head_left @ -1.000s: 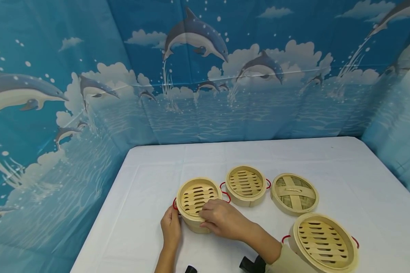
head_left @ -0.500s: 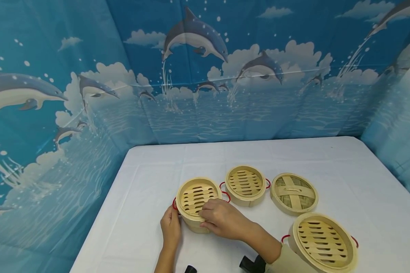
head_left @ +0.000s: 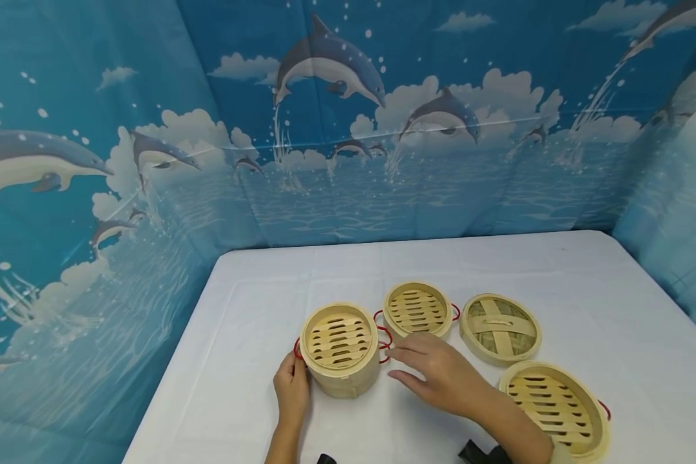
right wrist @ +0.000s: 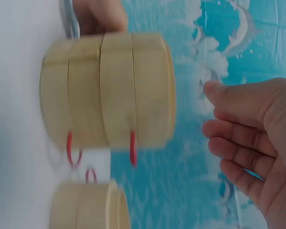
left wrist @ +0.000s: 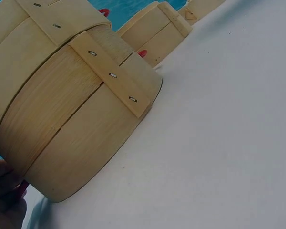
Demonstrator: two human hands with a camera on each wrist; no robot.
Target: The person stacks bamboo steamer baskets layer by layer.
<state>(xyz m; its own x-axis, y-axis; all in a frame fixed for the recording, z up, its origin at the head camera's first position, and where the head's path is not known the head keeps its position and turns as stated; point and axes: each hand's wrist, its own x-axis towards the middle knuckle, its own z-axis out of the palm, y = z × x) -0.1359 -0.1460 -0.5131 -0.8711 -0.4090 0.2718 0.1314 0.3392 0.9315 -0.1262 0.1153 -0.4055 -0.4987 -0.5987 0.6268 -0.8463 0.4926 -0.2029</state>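
Note:
Two round bamboo steamer baskets are stacked at the table's left, the upper one (head_left: pixel 339 338) with a slotted base and the lower one (left wrist: pixel 90 114) under it; both have red side handles. My left hand (head_left: pixel 292 390) holds the stack's left side, its fingers at a red handle (left wrist: pixel 22 188); part of that grip is hidden behind the baskets. My right hand (head_left: pixel 435 374) is apart from the stack, just to its right, and holds nothing. Its fingers (right wrist: pixel 233 133) are relaxed and loosely bent in the right wrist view.
Behind the stack sits a smaller steamer basket (head_left: pixel 416 309). A woven bamboo lid (head_left: pixel 501 328) lies to its right. A larger slotted steamer basket (head_left: pixel 553 409) stands at front right, partly behind the right forearm. A dolphin-print curtain (head_left: pixel 348 193) borders the white table (head_left: pixel 255 290).
My right hand has let go of the upper basket's near rim and moved right, its fingers spreading. The left hand stays on the stack, which has barely shifted.

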